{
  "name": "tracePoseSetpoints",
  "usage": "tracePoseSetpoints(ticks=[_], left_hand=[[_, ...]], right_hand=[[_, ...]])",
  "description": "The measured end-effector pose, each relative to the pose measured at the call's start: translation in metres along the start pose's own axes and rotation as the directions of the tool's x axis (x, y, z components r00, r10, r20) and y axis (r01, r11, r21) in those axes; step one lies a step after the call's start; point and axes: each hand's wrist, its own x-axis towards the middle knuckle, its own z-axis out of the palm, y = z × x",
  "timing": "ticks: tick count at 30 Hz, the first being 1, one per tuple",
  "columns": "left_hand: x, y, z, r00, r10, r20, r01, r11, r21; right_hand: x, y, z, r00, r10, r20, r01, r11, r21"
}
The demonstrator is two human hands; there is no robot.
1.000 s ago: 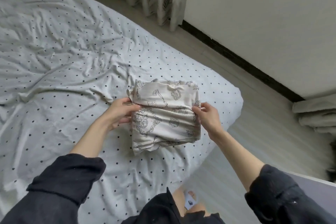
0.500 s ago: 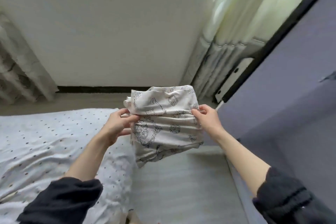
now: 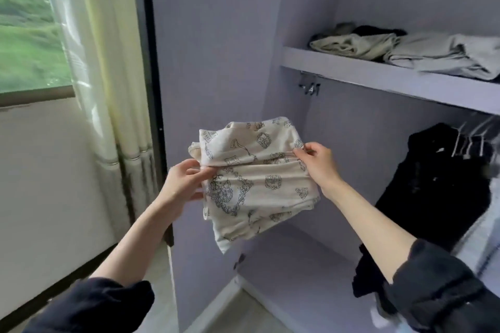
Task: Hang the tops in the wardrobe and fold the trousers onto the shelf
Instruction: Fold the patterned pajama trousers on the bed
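Both hands carry the folded trousers [image 3: 254, 181] in mid-air in front of the open wardrobe [image 3: 216, 35], below and to the left of the shelf [image 3: 378, 76]. The left hand [image 3: 184, 184] pinches the bundle's edge at 9 o'clock, thumb on top; the right hand [image 3: 319, 162] pinches the edge at 3 o'clock. The step in hand looks like carrying the bundle up to the shelf, which lies toward 1 o'clock from the trousers.

To do it well, I would keep both pinches firm and level so the layers do not slide; the lower corner at 6 o'clock already sags. Lift the bundle clear above the shelf's front lip before moving it inward, then lay it flat and let go with both hands together. The bare stretch of board at the shelf's left end, at 9 o'clock from the clothes already there, seems the likeliest spot.

On the shelf sit folded beige trousers [image 3: 349, 44], a dark garment [image 3: 376, 30] behind them, and folded grey trousers [image 3: 446, 57] at 3 o'clock. Beneath the shelf, a black top [image 3: 438, 186] hangs among hangers [image 3: 470, 140]. A curtain [image 3: 108, 62] hangs at 9 o'clock, beside the window [image 3: 27, 35].
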Motion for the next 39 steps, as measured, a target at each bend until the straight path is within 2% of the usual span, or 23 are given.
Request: tracePoseSetpoints(ticks=[4,8,15,22,27,35,39], left_hand=[[0.066,0.061,0.048,0.982,0.155,0.103,-0.152,0.988,-0.037],[0.118,0.117,0.096,0.948,0.249,0.200,-0.247,0.968,-0.036],[0.174,0.214,0.219,0.855,0.407,0.323,-0.394,0.913,-0.107],[0.207,0.308,0.379,0.735,0.540,0.411,-0.480,0.841,-0.248],[0.234,0.352,0.480,0.697,0.577,0.427,-0.528,0.815,-0.240],[0.293,0.392,0.593,0.629,0.563,0.536,-0.603,0.789,-0.121],[0.326,0.411,0.652,0.587,0.565,0.580,-0.647,0.758,-0.085]], right_hand=[[0.050,-0.035,-0.055,0.980,-0.094,-0.177,0.087,0.995,-0.046],[0.086,-0.062,-0.106,0.936,-0.139,-0.323,0.123,0.990,-0.072],[0.146,-0.103,-0.231,0.863,-0.176,-0.474,0.163,0.984,-0.069],[0.203,-0.125,-0.383,0.770,-0.225,-0.597,0.218,0.972,-0.084],[0.249,-0.118,-0.470,0.705,-0.206,-0.679,0.183,0.977,-0.107],[0.326,-0.089,-0.559,0.706,-0.132,-0.695,0.082,0.991,-0.106],[0.370,-0.077,-0.598,0.629,-0.172,-0.758,0.039,0.981,-0.191]])
